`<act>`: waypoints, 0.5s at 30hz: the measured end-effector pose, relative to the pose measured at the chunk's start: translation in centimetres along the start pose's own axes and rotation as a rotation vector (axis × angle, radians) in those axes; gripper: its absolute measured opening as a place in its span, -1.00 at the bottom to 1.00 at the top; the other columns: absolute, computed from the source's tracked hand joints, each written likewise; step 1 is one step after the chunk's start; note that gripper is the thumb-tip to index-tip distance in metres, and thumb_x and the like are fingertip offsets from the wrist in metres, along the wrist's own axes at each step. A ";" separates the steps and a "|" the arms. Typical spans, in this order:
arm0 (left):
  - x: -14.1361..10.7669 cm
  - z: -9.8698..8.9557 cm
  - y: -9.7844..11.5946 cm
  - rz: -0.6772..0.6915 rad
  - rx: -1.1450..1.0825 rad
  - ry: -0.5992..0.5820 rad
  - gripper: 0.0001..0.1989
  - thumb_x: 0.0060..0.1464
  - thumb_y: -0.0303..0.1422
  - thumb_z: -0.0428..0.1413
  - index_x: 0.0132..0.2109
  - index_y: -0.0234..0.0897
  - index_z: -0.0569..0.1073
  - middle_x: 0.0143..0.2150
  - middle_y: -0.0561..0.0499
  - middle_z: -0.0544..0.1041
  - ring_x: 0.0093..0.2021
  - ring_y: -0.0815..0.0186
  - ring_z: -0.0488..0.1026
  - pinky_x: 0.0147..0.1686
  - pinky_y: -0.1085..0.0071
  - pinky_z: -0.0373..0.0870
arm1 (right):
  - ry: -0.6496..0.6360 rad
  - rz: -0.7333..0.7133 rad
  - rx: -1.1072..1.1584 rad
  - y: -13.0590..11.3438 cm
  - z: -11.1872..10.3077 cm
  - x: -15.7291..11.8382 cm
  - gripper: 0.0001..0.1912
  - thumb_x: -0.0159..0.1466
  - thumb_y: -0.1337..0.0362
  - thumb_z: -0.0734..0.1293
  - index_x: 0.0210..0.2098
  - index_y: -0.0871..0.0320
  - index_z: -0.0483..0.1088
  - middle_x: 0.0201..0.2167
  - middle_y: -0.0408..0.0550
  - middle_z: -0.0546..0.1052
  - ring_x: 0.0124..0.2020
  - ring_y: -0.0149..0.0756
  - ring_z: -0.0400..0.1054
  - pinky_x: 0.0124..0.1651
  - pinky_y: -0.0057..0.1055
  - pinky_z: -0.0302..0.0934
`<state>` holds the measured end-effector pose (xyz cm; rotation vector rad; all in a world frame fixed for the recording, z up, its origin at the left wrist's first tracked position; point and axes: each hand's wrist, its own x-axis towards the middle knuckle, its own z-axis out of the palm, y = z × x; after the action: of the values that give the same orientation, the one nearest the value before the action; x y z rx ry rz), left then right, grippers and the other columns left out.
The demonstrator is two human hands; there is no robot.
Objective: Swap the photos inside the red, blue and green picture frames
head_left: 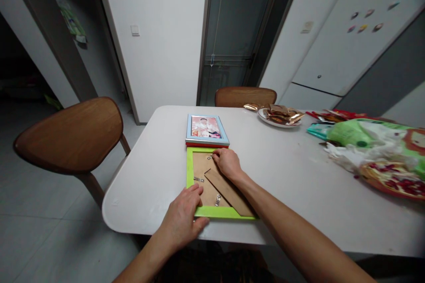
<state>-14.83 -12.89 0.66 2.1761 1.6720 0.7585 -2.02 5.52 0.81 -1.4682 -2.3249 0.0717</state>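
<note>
A lime-green picture frame lies face down on the table, with a brown cardboard backing board set in it. A cardboard easel stand runs diagonally across the backing. Several metal turn clips sit on the board, and my right hand has its fingertips on the top clip. My left hand grips the frame's lower left corner. Beyond the green frame lies a blue-edged photo frame face up, on a red frame edge.
The white rounded table holds a plate of wrapped snacks at the back and plastic bags and a plate of red food at the right. Wooden chairs stand at the left and far sides.
</note>
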 end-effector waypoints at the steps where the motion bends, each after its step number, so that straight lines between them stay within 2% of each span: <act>1: 0.0 0.0 0.0 0.002 0.001 -0.001 -0.64 -0.16 -0.42 0.09 -0.13 -0.32 0.29 0.09 -0.14 0.26 0.14 0.21 0.09 0.11 0.21 0.04 | 0.002 -0.016 0.014 -0.2 0.2 0.1 -0.75 0.14 0.27 0.15 -0.33 0.13 0.44 -0.34 -0.03 0.51 -0.32 -0.32 0.35 -0.31 -0.49 0.10; 6: 0.0 -0.2 0.1 0.003 0.002 -0.017 -0.73 -0.15 -0.40 0.10 -0.21 -0.30 0.31 0.09 -0.13 0.26 0.14 0.20 0.08 0.11 0.20 0.03 | 0.035 -0.031 0.111 -1.7 1.2 0.7 -0.75 0.12 0.29 0.16 -0.28 0.15 0.42 -0.31 -0.04 0.51 -0.29 -0.34 0.34 -0.25 -0.50 0.09; 11: 0.0 -0.1 0.1 -0.003 0.009 -0.007 -0.70 -0.16 -0.41 0.10 -0.18 -0.29 0.30 0.09 -0.13 0.26 0.14 0.21 0.08 0.11 0.19 0.04 | -0.018 0.011 0.124 -2.3 1.2 1.0 -0.80 0.09 0.31 0.18 -0.45 0.16 0.44 -0.45 -0.06 0.51 -0.40 -0.35 0.34 -0.32 -0.50 0.09; 15: 0.0 0.0 0.2 -0.011 0.024 -0.014 -0.69 -0.16 -0.42 0.10 -0.18 -0.30 0.30 0.10 -0.14 0.25 0.14 0.21 0.08 0.11 0.18 0.04 | -0.025 0.061 0.111 -2.2 1.2 1.6 -0.82 0.06 0.35 0.18 -0.44 0.18 0.42 -0.43 -0.03 0.51 -0.38 -0.33 0.34 -0.33 -0.49 0.07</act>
<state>-14.68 -12.89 0.71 2.1809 1.6937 0.7226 -4.89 6.09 0.73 -1.4913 -2.2573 0.2333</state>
